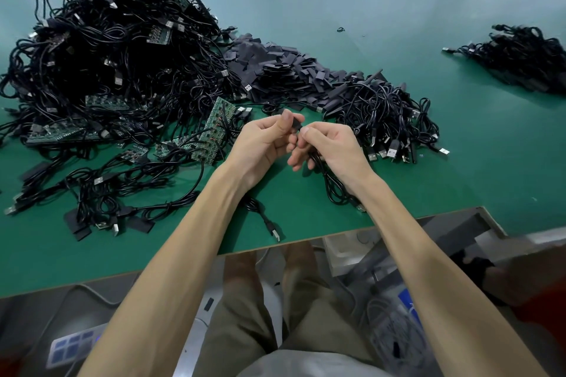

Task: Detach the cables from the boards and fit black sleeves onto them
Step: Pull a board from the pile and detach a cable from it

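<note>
Above the green table, my left hand (267,140) pinches a small black sleeve (296,125) between thumb and fingers. My right hand (327,147) meets it, pinching the end of a black cable (332,190) whose loop hangs down onto the table under my wrist. The cable tip and the sleeve opening are hidden between my fingers. A green board (214,131) with cables still attached lies just left of my left hand. A heap of loose black sleeves (275,70) sits behind my hands.
A big tangle of cables and boards (101,70) fills the left of the green table (459,147). A bundle of USB cables (389,122) lies right of my hands, another pile (520,61) at far right. The table's front edge (291,240) runs under my forearms.
</note>
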A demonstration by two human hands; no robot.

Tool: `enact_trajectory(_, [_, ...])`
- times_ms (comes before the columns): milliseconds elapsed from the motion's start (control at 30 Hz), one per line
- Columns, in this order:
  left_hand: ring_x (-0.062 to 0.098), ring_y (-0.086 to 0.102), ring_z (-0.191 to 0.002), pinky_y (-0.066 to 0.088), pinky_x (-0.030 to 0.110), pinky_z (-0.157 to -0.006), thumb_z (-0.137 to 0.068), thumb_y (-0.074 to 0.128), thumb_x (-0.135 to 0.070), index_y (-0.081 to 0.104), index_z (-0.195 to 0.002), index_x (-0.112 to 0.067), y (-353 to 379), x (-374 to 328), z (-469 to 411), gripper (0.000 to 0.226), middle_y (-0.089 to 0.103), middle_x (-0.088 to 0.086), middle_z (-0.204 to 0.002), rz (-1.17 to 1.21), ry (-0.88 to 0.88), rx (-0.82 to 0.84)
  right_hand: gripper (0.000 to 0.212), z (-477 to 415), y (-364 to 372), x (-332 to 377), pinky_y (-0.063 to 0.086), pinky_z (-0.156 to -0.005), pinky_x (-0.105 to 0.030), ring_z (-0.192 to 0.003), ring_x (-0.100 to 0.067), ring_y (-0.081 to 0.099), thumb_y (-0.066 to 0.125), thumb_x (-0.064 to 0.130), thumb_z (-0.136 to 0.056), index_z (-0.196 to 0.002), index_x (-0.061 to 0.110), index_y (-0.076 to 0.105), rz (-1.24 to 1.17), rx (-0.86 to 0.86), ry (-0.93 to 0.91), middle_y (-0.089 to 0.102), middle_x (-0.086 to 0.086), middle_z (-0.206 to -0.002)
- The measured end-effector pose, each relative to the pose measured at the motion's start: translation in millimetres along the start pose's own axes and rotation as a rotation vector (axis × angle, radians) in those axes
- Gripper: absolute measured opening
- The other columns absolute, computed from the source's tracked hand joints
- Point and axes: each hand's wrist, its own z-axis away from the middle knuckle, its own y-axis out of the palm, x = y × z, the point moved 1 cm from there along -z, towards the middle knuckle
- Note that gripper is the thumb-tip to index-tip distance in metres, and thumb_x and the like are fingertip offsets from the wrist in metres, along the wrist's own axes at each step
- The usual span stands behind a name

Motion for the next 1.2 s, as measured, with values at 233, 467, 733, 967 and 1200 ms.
enact_trajectory(233, [0.021, 0.051, -0.06, 0.053, 0.034, -0.056, -0.088, 0.07, -0.038, 0.072, -0.102, -0.005, 0.7, 0.9, -0.1, 0.037, 0.057, 0.006, -0.07, -0.014, 0.025, -0.002, 0.029, -0.4, -0.5, -2.6, 0.042, -0.046, -0.022, -0.053, -0.02, 0.069, 0.049, 0.004, -0.103, -0.083, -0.012, 0.063, 0.0, -0.008, -0.006, 0.074, -0.009, -0.069])
enact_trajectory(467, [0.018, 0.052, -0.056, 0.045, 0.033, -0.057, -0.083, 0.074, -0.039, 0.073, -0.097, -0.006, 1.4, -0.6, 0.5, 0.036, 0.059, 0.008, -0.069, -0.031, 0.032, -0.011, 0.027, 1.3, -1.0, 0.4, 0.043, -0.047, -0.023, -0.053, -0.021, 0.069, 0.049, 0.003, -0.102, -0.084, -0.012, 0.063, 0.007, -0.002, -0.014, 0.075, -0.012, -0.07])
enact_trajectory(733, [0.019, 0.05, -0.058, 0.04, 0.04, -0.062, -0.087, 0.068, -0.043, 0.069, -0.105, -0.003, 3.6, -1.1, 1.2, 0.044, 0.055, 0.004, -0.072, 0.007, -0.016, 0.007, 0.028, 1.4, -1.6, -0.2, 0.042, -0.047, -0.022, -0.054, -0.02, 0.068, 0.049, 0.003, -0.102, -0.085, -0.016, 0.061, -0.017, -0.001, -0.027, 0.075, -0.017, -0.072])
enact_trajectory(967, [0.02, 0.047, -0.059, 0.043, 0.037, -0.061, -0.089, 0.066, -0.043, 0.069, -0.103, -0.004, 3.9, -2.7, 1.3, 0.041, 0.054, 0.005, -0.073, 0.017, -0.038, 0.027, 0.027, 1.7, -1.8, -0.3, 0.043, -0.047, -0.022, -0.054, -0.022, 0.068, 0.05, 0.004, -0.102, -0.081, -0.004, 0.065, -0.03, -0.004, -0.02, 0.075, -0.018, -0.072])
enact_trajectory(1200, [0.016, 0.055, -0.058, 0.046, 0.029, -0.057, -0.087, 0.072, -0.037, 0.075, -0.098, -0.008, -0.3, 1.5, 0.0, 0.031, 0.061, 0.004, -0.071, 0.001, 0.023, 0.026, 0.028, 1.7, -3.1, 0.6, 0.044, -0.05, -0.022, -0.057, -0.024, 0.07, 0.048, 0.009, -0.104, -0.081, 0.004, 0.065, -0.017, 0.032, -0.019, 0.076, -0.017, -0.074])
